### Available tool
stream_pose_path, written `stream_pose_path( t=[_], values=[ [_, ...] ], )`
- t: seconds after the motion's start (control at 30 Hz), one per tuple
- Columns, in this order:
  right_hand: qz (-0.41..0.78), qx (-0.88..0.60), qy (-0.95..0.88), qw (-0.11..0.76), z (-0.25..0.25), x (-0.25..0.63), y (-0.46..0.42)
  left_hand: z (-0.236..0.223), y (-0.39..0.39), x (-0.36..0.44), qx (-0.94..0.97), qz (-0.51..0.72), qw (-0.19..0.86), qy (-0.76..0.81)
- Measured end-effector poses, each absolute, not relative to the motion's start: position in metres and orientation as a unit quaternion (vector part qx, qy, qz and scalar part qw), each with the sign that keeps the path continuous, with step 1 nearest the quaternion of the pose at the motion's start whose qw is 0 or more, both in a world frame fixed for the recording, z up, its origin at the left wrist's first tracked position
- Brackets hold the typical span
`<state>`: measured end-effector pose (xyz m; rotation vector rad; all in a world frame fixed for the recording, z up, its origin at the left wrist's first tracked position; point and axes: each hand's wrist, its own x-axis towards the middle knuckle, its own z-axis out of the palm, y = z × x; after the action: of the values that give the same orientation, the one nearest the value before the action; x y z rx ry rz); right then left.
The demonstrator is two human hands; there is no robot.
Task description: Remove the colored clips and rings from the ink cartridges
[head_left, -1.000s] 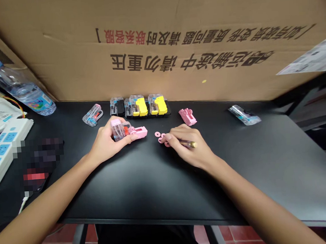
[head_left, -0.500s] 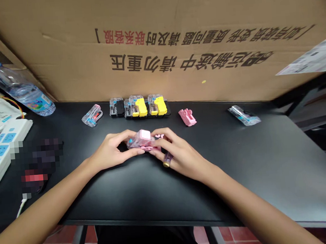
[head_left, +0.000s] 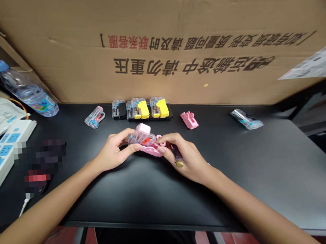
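My left hand (head_left: 113,153) and my right hand (head_left: 182,156) meet at the middle of the black table (head_left: 240,168), both gripping a small pink and clear plastic toy (head_left: 145,139). The left fingers pinch its clear body; the right fingers press on its pink base. A small screwdriver with a purple handle and gold end (head_left: 178,159) is tucked under my right fingers. A pink ring (head_left: 159,137) peeks out behind the toy.
Along the back stand several clear toys with black or yellow parts (head_left: 141,109), a loose clear one (head_left: 94,117), a pink part (head_left: 189,120) and a plastic bag (head_left: 246,119). A water bottle (head_left: 25,89) and power strip (head_left: 4,149) lie left. A cardboard wall (head_left: 172,23) rises behind.
My right hand left the pink rings and joined my left on the toy, the screwdriver swinging under its fingers. The toy has turned and tipped up between both hands.
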<state>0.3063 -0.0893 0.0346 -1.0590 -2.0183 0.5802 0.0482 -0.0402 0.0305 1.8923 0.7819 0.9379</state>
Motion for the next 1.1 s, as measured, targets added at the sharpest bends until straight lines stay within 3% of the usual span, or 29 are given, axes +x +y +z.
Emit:
stream_pose_path(
  t=[0.17, 0.8, 1.1],
  values=[
    [0.206, -0.401, -0.813, 0.369, 0.040, 0.302, -0.087, 0.030, -0.041, 0.050, 0.758, 0.364, 0.463, 0.281],
    [0.021, -0.340, -0.881, 0.328, 0.048, 0.294, -0.093, 0.033, -0.043, 0.041, 0.899, 0.358, 0.157, 0.198],
    [-0.015, -0.295, -0.894, 0.335, 0.053, 0.293, -0.095, 0.035, -0.044, 0.042, 0.905, 0.360, 0.138, 0.178]
  ],
)
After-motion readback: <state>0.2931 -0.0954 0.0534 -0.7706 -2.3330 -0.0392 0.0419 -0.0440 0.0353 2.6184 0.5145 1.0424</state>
